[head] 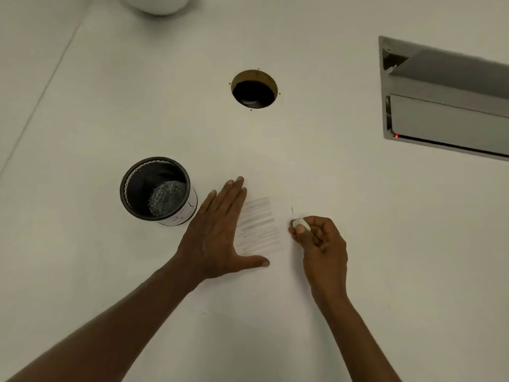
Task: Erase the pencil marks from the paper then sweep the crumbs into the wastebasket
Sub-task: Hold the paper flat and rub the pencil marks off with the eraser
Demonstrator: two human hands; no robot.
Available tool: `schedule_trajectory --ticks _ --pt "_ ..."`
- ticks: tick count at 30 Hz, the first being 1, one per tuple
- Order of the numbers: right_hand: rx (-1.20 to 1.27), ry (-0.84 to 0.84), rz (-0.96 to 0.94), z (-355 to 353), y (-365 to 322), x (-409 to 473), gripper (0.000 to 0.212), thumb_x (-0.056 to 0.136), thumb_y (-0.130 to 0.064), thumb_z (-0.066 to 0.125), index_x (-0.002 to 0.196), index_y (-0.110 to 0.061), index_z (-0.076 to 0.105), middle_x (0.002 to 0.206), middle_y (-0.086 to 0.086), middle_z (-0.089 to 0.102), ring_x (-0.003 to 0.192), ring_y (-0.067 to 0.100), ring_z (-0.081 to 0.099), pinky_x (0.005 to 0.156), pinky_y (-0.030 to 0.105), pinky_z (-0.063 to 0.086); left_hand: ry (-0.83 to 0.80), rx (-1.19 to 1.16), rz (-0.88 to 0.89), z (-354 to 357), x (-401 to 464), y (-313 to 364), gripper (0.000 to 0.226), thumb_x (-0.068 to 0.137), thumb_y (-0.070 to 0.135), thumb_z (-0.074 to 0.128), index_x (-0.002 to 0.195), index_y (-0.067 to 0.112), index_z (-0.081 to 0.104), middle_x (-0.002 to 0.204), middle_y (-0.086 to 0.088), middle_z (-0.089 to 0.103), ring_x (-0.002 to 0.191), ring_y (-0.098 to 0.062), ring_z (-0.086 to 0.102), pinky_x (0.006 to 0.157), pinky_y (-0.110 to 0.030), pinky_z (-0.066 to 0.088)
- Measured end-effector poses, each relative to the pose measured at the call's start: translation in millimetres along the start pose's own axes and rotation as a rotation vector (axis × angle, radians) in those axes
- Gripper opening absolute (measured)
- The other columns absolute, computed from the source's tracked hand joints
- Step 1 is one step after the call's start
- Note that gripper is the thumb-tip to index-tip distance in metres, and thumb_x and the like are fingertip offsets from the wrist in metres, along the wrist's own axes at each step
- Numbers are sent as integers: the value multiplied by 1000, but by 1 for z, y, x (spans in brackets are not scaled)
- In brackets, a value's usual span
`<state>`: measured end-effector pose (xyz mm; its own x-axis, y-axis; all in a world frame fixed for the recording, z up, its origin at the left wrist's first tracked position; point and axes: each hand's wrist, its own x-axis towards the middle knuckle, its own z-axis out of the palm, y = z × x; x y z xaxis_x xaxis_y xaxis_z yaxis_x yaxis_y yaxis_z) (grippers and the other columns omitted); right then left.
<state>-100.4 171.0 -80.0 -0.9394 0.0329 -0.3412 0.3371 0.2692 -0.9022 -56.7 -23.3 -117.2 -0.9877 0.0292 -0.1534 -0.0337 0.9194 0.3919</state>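
- Right hand (321,241): fingers curled, pinching a small white eraser (301,223) between thumb and fingertips; eraser tip at the sheet surface.
- Left hand (217,232): flat, fingers straight, thumb spread, pressing on the paper (275,175).
- Pencil marks (260,224): grey horizontal strokes, between the two hands, just left of the eraser. A short dark stroke lies just above the eraser.
- Wastebasket (157,188): black mesh, upright, just left of the left hand; crumpled material inside.
- Round hole (254,89) in the desk: well beyond both hands.
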Motion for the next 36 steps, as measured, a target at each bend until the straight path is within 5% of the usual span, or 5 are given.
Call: schedule_trajectory --ticks 4,13,18,32,36 --pt "-69 -48 -64 -7 2 2 10 85 -11 73 91 -18 72 90 -7 74 88 8 69 81 23 53 25 11 7 4 0 1 140 63 103 41 162 8 14 172 -3 -2 158 -16 -3 128 -43 6" --pt "-686 -190 -791 33 -4 35 29 72 12 68 88 -10 75 82 -1 71 83 14 58 73 17 43 17 53 5 4 -2 0 145 59 105 42 161 6 15 172 -5 -1 158 -18 -2 128 -45 7" --pt "-772 -183 -794 39 -14 38 24 74 7 63 86 -10 74 80 0 69 81 17 57 65 30 48 10 54 10 4 -1 0 146 59 105 40 162 4 12 172 -7 -4 158 -19 -4 127 -48 10" --pt "-774 -167 -719 20 4 -3 25 71 6 62 86 -10 75 85 1 71 82 14 55 76 7 35 -7 70 1 3 -1 0 146 61 104 39 162 4 9 172 -9 -6 158 -21 -5 127 -49 11" --pt "-709 -141 -720 51 -15 36 27 69 9 61 85 -9 75 80 0 70 81 14 55 68 17 41 -4 66 16 3 0 0 146 61 105 39 161 3 10 172 -9 -5 159 -22 -4 127 -50 11"
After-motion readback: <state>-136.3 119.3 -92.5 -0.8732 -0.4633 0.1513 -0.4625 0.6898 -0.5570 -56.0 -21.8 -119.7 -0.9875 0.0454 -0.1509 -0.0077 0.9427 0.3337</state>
